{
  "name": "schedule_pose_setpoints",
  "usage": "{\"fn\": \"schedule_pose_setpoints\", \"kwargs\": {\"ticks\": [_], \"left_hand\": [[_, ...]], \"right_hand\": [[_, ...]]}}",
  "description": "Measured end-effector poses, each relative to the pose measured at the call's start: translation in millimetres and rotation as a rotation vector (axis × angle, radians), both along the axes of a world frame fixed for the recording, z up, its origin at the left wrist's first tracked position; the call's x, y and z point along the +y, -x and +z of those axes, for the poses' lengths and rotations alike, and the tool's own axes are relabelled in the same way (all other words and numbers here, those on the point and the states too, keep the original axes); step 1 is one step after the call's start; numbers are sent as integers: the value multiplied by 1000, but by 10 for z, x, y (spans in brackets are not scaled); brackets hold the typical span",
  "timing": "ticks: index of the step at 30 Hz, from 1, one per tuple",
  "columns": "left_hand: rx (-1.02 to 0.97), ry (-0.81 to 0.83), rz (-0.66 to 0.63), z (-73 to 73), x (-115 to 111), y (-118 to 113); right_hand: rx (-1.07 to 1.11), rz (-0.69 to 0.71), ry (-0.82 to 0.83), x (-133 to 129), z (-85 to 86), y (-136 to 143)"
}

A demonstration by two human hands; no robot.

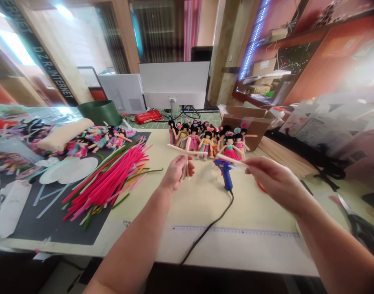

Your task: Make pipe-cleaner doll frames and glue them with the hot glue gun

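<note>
My left hand (178,171) is closed around a small cream stick figure (188,152) with its arms spread sideways and its legs hanging below the fingers. My right hand (268,173) pinches one end of a cream strip (231,159), which points left toward the figure without touching it. Below that strip, a blue glue gun (226,175) lies on the cream mat, its black cord running to the front edge. Behind both hands stands a crowd of small dolls (205,143) with black hair and colourful dresses.
Pink and green fuzzy stems (110,179) lie on a dark mat at left, beside white discs (79,169) and piled dolls. A ruler (235,231) lies near the front. Scissors (355,218) are at far right; a cardboard box (254,126) and monitor (174,83) stand behind.
</note>
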State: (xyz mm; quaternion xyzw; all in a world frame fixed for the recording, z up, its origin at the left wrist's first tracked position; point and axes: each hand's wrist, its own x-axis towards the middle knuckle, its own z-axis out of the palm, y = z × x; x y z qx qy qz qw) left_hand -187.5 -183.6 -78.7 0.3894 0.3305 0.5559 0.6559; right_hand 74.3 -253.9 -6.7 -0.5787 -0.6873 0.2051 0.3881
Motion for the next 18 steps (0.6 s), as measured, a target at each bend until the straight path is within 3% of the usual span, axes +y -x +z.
{"fn": "schedule_pose_setpoints", "kwargs": {"ticks": [4,11,18], "left_hand": [[68,-33,-94,69,-107,-80],[79,-61,-232,119,-263,-251],[182,-80,-275,106,-382,-374]], "right_hand": [[-121,-12,-73,-39,143,88],[-396,177,-152,-92,164,237],[-535,89,-135,-69,245,259]]}}
